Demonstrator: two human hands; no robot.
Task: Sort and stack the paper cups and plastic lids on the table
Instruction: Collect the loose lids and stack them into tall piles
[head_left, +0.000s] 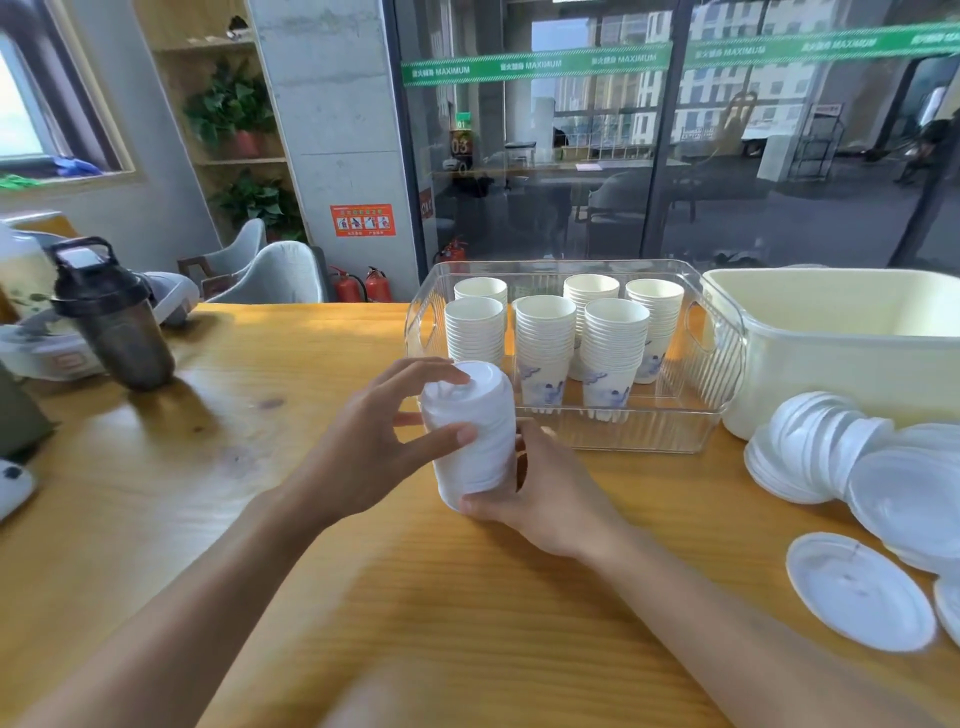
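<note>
I hold a stack of lids (470, 431) upright at the centre of the counter (322, 545) — my left hand (374, 441) has its fingers curled round the top and side, my right hand (545, 493) cups the base from behind, thumb at the bottom edge. The cups look done: six nested stacks of paper cups (545, 338) stand in the clear bin (696, 415) at twelve o'clock. The lids seem about half sorted, I judge. At three o'clock a toppled row of lids (810, 447) leans on the counter, with loose lids (860, 590) lying flat just beside it, towards four — those are left to gather. Behind them sits a cream tub (841, 353). At ten o'clock a dark shaker bottle (111, 317) stands well apart, out of my way.
</note>
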